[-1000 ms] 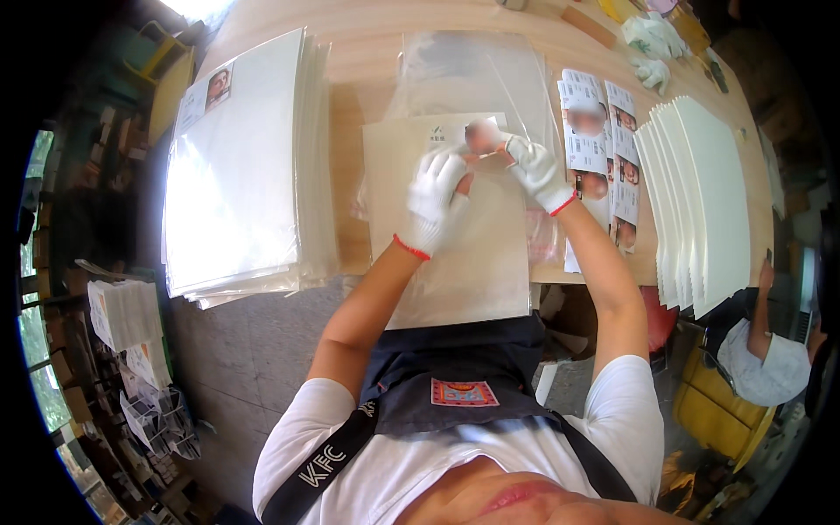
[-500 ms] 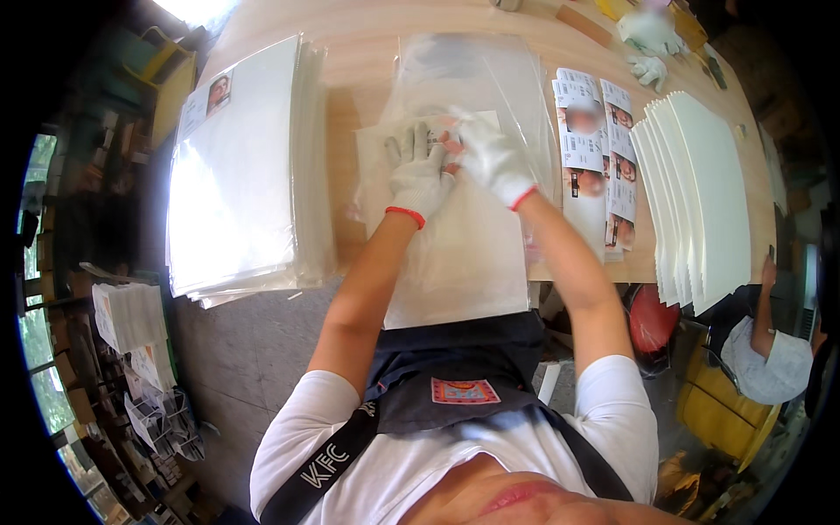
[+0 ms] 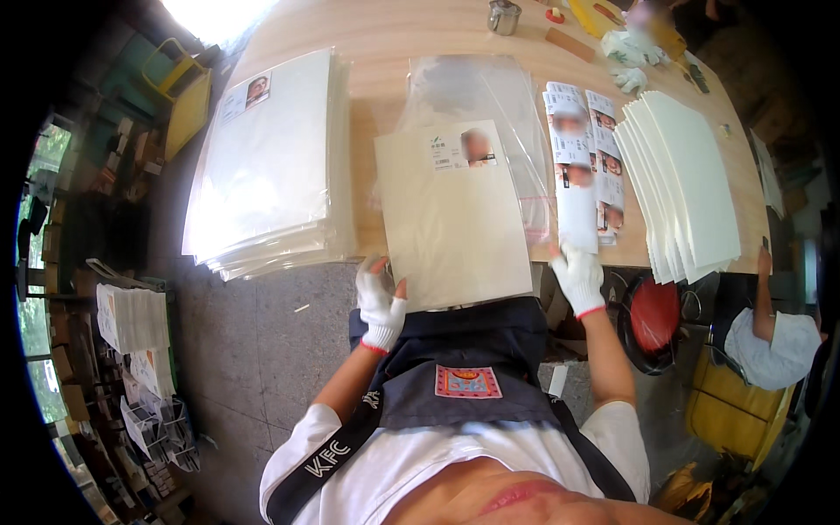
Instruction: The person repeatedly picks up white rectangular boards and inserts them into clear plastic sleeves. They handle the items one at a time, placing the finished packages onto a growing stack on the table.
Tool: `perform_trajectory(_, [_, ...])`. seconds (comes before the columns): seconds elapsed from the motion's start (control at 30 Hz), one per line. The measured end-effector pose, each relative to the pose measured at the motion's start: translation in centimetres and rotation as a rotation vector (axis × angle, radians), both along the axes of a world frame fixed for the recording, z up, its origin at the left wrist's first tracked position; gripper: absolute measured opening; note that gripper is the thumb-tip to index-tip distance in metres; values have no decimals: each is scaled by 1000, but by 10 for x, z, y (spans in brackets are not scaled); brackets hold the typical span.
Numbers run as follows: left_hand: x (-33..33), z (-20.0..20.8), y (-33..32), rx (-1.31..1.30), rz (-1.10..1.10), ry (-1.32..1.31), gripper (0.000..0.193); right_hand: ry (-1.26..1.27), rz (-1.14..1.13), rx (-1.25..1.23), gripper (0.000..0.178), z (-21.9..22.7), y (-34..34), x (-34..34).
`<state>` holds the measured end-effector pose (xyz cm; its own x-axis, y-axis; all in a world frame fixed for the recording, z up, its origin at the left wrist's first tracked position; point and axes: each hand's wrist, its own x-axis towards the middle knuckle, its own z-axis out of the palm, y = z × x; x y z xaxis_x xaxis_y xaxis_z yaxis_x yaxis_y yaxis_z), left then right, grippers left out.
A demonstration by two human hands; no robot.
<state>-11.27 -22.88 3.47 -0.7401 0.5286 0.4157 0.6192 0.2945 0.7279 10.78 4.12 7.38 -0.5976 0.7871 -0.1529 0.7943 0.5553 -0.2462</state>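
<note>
Plainly rectangular, cream sheet (image 3: 459,227) with white photo label (image 3: 450,152), left fingers (image 3: 379,267) and right fingers (image 3: 577,262) parted, empty.

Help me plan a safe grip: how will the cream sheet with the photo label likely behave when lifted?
Probably stiff: the cream sheet juts past the edge of the table without obvious sag. Likely light for its size, since it looks thin. It may slide easily, as it lies over glossy clear plastic sleeves.
</note>
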Motion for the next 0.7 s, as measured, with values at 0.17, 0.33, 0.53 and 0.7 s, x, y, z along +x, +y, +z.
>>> perform_trajectory(0.17, [12, -32, -23, -161, 23, -609, 37, 416, -329, -704, 41, -31, -45, 25])
perform_trajectory(0.33, [-15, 82, -13, 69, -253, -464, 28, 833, -386, -1191, 23, -61, -68, 13])
perform_trajectory(0.53, [-78, 146, -79, 631, -111, -209, 27, 1019, 59, -1286, 21, 14, -99, -99])
perform_trajectory(0.7, [-210, 154, -125, 389, 144, -24, 34, 912, 286, -1065, 20, 71, -121, -241])
